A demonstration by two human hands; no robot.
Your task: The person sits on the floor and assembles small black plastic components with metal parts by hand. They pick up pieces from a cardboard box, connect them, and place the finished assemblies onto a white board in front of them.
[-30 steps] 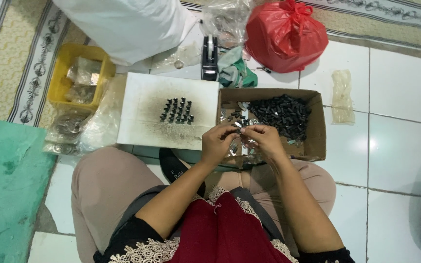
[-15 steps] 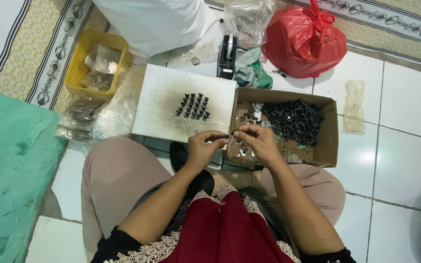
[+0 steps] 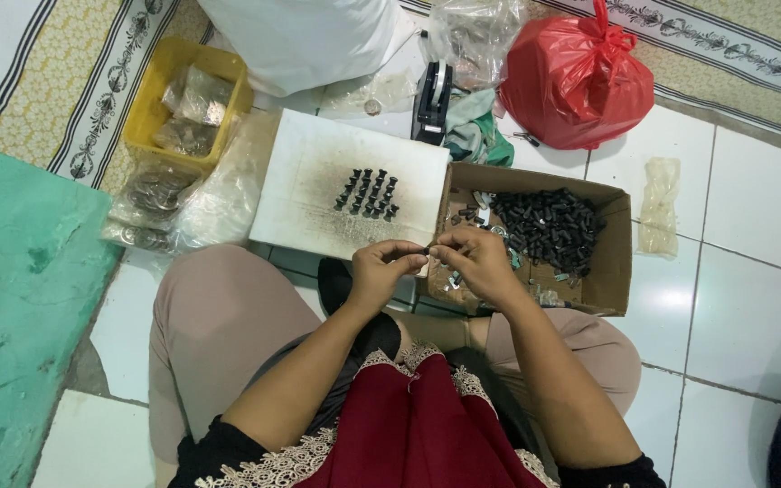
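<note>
The head camera looks steeply down, close over lap and floor (image 3: 734, 208).

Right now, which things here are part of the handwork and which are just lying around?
In use:
left hand and right hand, pinching a small dark part
cardboard box with the heap of black parts
white board with upright black pieces

Lying about:
red bag
yellow tray
tape dispenser
green cloth

Small dark part (image 3: 427, 250) between fingertips
</note>
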